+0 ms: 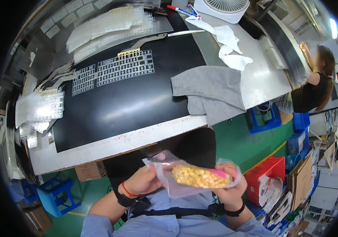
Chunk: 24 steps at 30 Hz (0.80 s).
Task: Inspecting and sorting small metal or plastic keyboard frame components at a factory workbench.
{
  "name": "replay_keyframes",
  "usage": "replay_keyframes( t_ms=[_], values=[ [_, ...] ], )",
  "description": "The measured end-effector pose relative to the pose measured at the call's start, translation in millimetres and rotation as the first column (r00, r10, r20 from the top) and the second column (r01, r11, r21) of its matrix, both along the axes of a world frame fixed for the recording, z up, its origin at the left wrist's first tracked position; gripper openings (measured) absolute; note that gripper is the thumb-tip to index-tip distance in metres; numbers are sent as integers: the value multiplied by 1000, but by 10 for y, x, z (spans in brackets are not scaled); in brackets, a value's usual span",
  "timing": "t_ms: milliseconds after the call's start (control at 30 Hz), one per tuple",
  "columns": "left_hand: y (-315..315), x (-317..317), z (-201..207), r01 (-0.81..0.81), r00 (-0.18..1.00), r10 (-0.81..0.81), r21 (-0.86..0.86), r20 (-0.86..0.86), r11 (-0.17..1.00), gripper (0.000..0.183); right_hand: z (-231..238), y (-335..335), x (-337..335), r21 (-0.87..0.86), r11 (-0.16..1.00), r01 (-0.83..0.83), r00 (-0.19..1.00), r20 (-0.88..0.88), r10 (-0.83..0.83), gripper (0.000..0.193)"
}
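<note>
In front of my body I hold a clear plastic bag [167, 182] with many small yellow pieces [194, 177] in it, too small to name. A pink patch [218, 173] shows on its right part. My left hand [144, 181] is closed on the bag's left edge. My right hand [235, 190] grips the other end, its fingers wrapped around the filled part. Both hands are off the table, between its front edge and my blue shirt. Beyond them, a keyboard-shaped sheet [125, 70] with rows of square openings lies on the black mat [137, 104].
A grey cloth [212, 93] hangs over the table's front edge. Stacked translucent sheets [105, 29] stand at the back left, with more keyboard sheets [42, 106] at the left. A white fan [223, 8] stands behind. At right are a person [313, 85] and a red crate [264, 177].
</note>
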<state>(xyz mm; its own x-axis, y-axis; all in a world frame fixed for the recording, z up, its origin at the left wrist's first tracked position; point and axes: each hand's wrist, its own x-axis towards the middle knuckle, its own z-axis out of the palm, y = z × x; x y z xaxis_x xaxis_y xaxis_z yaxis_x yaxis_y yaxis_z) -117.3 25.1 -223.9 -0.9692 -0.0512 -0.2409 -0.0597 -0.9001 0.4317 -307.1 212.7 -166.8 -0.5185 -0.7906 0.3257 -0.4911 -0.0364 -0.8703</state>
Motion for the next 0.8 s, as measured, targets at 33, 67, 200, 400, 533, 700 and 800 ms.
replay_keyframes(
  t_ms=[33,67,200,400,533,700,800],
  values=[
    [-16,27,76,7,996,-17,-107,-89,994,71,68,8,10,-79,997,-16,1000,-5,15,61],
    [-65,10,206,9,983,-47,-210,-177,978,63,136,4,18,-153,988,-27,1000,-12,25,62],
    [-3,295,123,47,963,-179,-528,-203,848,44,420,14,26,-325,922,-209,971,40,235,43],
    [-254,102,1005,666,732,-642,-42,228,745,42,537,-72,40,-536,663,-523,816,-91,570,31],
    [-158,367,676,392,807,-495,-333,-323,857,45,740,-48,-7,-447,623,-642,747,-184,639,39],
    [-145,302,752,240,824,-336,-256,-456,937,47,808,-257,325,-699,687,-197,948,42,314,25],
    [-200,103,1164,493,785,-598,419,165,763,35,815,-272,283,-682,690,-242,921,63,385,29]
  ],
)
